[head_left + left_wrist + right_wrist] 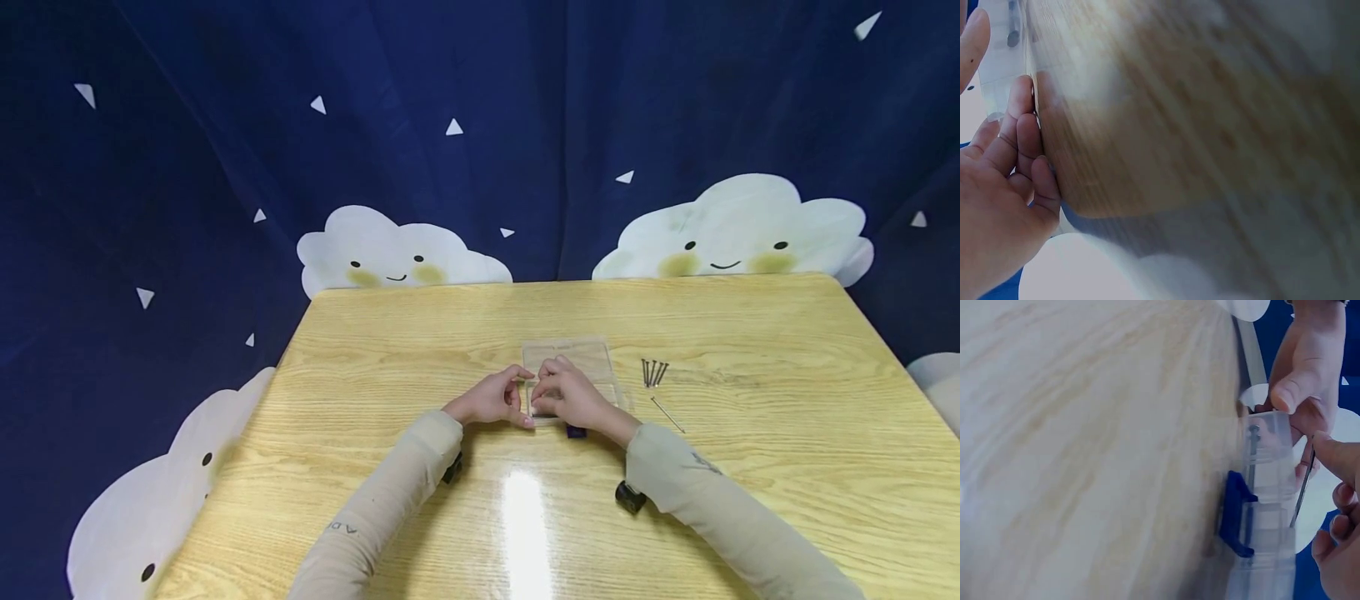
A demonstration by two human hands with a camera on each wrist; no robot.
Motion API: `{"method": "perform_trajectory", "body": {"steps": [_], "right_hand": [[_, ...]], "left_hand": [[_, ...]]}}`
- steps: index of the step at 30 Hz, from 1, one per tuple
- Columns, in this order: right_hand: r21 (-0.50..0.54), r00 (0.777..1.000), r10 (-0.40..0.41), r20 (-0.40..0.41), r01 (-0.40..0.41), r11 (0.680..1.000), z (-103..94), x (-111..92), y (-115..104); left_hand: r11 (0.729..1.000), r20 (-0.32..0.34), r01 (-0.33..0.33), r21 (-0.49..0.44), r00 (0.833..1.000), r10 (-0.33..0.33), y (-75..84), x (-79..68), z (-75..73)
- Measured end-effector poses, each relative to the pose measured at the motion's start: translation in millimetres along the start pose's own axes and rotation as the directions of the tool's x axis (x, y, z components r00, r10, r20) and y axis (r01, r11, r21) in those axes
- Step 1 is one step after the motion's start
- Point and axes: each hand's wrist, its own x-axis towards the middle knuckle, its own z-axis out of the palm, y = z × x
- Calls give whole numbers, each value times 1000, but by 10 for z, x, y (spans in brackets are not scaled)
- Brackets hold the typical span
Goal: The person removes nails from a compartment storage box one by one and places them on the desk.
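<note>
A clear plastic box (609, 395) with a blue latch (1232, 515) lies on the wooden table, its transparent lid (588, 354) folded back on the far side. My left hand (492, 398) holds the box's left end, thumb at the near corner and fingers along the side. Over the box's left part, my right hand (572, 395) pinches a thin metal nail (1303, 487) between thumb and fingers. Through the clear wall, another nail (1253, 462) shows inside the box. The right hand's own fingers hide part of the box's inside in the head view.
Several loose nails (654, 372) lie side by side right of the box. One more nail (667, 414) lies apart, closer to my right forearm. Behind the table (765, 383) hangs a dark blue curtain (480, 50) with clouds and white triangles.
</note>
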Motion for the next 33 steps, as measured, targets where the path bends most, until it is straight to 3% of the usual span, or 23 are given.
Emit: {"method": "perform_trajectory", "body": {"steps": [8,21,28,33], "right_hand": [[9,997,-5,-71,6,1000,-101,-13,-17],[26,992,64,-110,-62,998,-314,-54,-63],[-25,987,16,-162,-21,999,-404,-102,-50],[-30,982,32,-185,-39,999,-474,-151,-44]], "left_hand": [[1000,6,1,4,1000,-1,-9,-5,16],[1000,-3,7,14,1000,-7,-17,-3,9],[1000,-10,-5,18,1000,5,-12,-4,12],[1000,-6,3,-6,1000,-3,1,-10,7]]}}
